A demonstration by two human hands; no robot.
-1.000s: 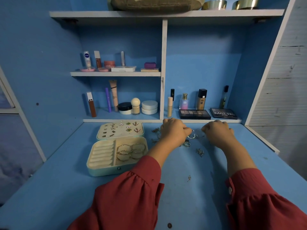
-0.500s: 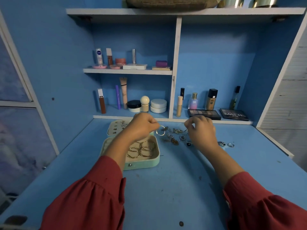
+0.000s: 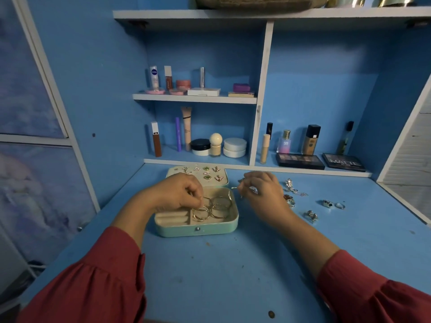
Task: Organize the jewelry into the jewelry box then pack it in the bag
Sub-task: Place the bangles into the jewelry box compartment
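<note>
Blue desk [image 3: 210, 264]: hoop [image 3: 201, 213] pinched by left hand [image 3: 175, 194] over jewelry box [image 3: 198, 229]; small silver piece held in right hand [image 3: 261, 190] fingers.

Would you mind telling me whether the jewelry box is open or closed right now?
Open. The jewelry box has its lid swung back flat, showing pinned earrings, and hoops lie in its tray.

The left hand [image 3: 177, 194] hides part of the jewelry box [image 3: 198, 229]; top-shelf bag [image 3: 256, 2] is cropped.

Probably a home vanity, blue desk [image 3: 210, 276], shelves of cosmetics [image 3: 196, 89]
</note>
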